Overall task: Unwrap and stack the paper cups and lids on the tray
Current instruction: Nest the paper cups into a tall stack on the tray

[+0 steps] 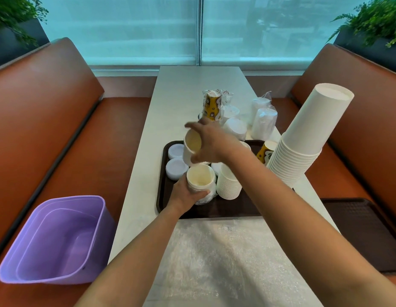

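Head view: right hand [211, 140] gripped lifted cups [191, 149]; left hand [188, 192] clasped wrapped stack [201, 185] on tray [168, 209]. Lids [176, 168] placed; far wrapped packs [264, 121] remained on worktop [177, 100].

We see a dark brown tray [225, 210] on the counter; at its left end sit two low piles of white lids [175, 168]; near its front stands a wrapped stack of white cups [201, 185], mouth up, its clear wrap pushed down round the base; just above it a single white cup [191, 149] is held tilted; beside the stack an inverted white pile [228, 185] rests; a tall inverted white stack [303, 138] leans at the right; yellow printed cups [212, 106] stand wrapped behind the tray.
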`<state>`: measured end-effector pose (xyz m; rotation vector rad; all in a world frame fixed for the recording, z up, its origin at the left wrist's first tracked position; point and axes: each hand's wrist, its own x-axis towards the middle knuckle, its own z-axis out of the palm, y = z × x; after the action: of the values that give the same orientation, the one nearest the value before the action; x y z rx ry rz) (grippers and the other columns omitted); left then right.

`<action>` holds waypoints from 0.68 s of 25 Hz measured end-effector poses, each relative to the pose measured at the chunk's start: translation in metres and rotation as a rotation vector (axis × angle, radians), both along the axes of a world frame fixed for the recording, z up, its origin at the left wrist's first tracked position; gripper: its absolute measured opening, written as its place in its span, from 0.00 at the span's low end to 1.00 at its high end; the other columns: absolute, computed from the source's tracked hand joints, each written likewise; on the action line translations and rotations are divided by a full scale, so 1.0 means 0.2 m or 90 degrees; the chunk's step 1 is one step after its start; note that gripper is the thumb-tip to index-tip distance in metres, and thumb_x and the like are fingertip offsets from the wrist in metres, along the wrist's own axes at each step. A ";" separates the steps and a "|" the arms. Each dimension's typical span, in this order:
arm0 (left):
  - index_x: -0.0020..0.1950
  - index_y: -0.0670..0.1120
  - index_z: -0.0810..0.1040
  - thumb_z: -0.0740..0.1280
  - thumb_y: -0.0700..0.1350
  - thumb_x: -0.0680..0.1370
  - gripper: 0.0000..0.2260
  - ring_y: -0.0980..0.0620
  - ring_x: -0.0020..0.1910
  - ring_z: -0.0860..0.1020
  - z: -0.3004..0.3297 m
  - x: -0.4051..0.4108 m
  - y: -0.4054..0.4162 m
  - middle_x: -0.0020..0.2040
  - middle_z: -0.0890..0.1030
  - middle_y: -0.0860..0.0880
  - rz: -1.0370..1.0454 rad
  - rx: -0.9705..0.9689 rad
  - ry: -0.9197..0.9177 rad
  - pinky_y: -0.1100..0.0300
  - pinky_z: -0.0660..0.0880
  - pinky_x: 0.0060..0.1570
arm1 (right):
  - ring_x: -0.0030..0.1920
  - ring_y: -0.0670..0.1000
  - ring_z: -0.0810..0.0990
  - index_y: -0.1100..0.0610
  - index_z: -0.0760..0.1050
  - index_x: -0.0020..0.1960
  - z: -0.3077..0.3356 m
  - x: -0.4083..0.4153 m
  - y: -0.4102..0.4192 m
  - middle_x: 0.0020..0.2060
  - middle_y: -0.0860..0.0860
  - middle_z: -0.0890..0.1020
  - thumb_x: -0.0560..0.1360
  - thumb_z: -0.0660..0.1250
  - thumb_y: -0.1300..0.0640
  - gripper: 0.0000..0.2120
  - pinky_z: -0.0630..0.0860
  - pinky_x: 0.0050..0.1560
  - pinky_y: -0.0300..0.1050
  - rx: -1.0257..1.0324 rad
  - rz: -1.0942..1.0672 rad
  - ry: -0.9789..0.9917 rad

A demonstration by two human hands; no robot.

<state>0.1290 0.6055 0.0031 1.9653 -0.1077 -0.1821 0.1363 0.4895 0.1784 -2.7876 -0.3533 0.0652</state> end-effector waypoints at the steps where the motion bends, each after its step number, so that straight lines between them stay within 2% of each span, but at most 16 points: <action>1: 0.66 0.47 0.70 0.79 0.44 0.64 0.33 0.54 0.55 0.74 -0.01 0.00 0.00 0.56 0.76 0.52 0.000 0.004 0.005 0.64 0.68 0.52 | 0.66 0.56 0.66 0.50 0.60 0.74 0.06 -0.01 -0.03 0.67 0.53 0.66 0.66 0.76 0.51 0.42 0.69 0.62 0.50 0.031 -0.015 -0.021; 4: 0.66 0.47 0.70 0.79 0.43 0.63 0.34 0.55 0.55 0.74 -0.01 0.01 -0.01 0.56 0.76 0.52 0.013 0.010 0.010 0.64 0.68 0.53 | 0.60 0.53 0.70 0.52 0.67 0.69 0.09 -0.04 -0.15 0.62 0.53 0.68 0.63 0.77 0.54 0.37 0.68 0.55 0.40 0.204 -0.104 -0.131; 6: 0.67 0.47 0.70 0.79 0.41 0.64 0.34 0.55 0.56 0.73 -0.01 -0.01 -0.01 0.56 0.76 0.52 0.008 -0.015 0.004 0.65 0.67 0.54 | 0.56 0.51 0.73 0.54 0.66 0.63 0.00 -0.08 -0.24 0.58 0.52 0.70 0.62 0.77 0.55 0.34 0.71 0.52 0.42 0.359 -0.176 -0.214; 8: 0.67 0.46 0.69 0.79 0.40 0.64 0.34 0.56 0.57 0.73 -0.01 -0.01 -0.01 0.57 0.76 0.52 0.009 -0.024 -0.002 0.65 0.67 0.55 | 0.55 0.52 0.75 0.53 0.62 0.58 -0.14 -0.11 -0.30 0.55 0.50 0.72 0.62 0.78 0.56 0.32 0.76 0.48 0.44 0.486 -0.224 -0.223; 10: 0.68 0.46 0.69 0.79 0.41 0.64 0.35 0.56 0.57 0.72 -0.01 -0.01 -0.01 0.57 0.75 0.53 0.012 -0.016 0.002 0.64 0.67 0.56 | 0.53 0.49 0.75 0.52 0.60 0.56 -0.26 -0.15 -0.35 0.52 0.46 0.71 0.62 0.78 0.57 0.33 0.76 0.48 0.43 0.550 -0.244 -0.217; 12: 0.68 0.46 0.69 0.79 0.42 0.64 0.36 0.56 0.58 0.72 -0.01 -0.01 -0.01 0.57 0.74 0.54 0.003 -0.007 0.008 0.64 0.67 0.57 | 0.52 0.41 0.74 0.53 0.61 0.56 -0.33 -0.17 -0.38 0.50 0.42 0.70 0.60 0.77 0.55 0.32 0.76 0.51 0.43 0.624 -0.268 -0.235; 14: 0.68 0.46 0.69 0.79 0.42 0.64 0.35 0.56 0.58 0.72 -0.02 -0.01 -0.01 0.57 0.74 0.54 0.000 -0.004 0.015 0.63 0.67 0.57 | 0.51 0.36 0.72 0.53 0.62 0.58 -0.37 -0.18 -0.40 0.52 0.42 0.70 0.59 0.76 0.53 0.33 0.75 0.51 0.38 0.661 -0.271 -0.248; 16: 0.66 0.45 0.71 0.79 0.40 0.64 0.33 0.55 0.58 0.73 -0.02 -0.01 -0.01 0.55 0.75 0.53 -0.001 -0.005 0.018 0.64 0.68 0.55 | 0.54 0.38 0.73 0.52 0.64 0.62 -0.39 -0.19 -0.42 0.55 0.43 0.72 0.60 0.76 0.50 0.34 0.74 0.52 0.34 0.664 -0.261 -0.240; 17: 0.65 0.45 0.72 0.79 0.40 0.64 0.32 0.54 0.57 0.74 -0.03 0.00 -0.01 0.55 0.76 0.53 -0.003 -0.007 0.022 0.65 0.68 0.54 | 0.54 0.41 0.74 0.51 0.65 0.63 -0.41 -0.19 -0.42 0.55 0.44 0.73 0.61 0.77 0.52 0.34 0.75 0.51 0.33 0.664 -0.264 -0.225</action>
<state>0.1282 0.6031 -0.0022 1.9507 -0.0903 -0.2176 0.0983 0.4050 0.0963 -1.7616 0.1153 -0.5496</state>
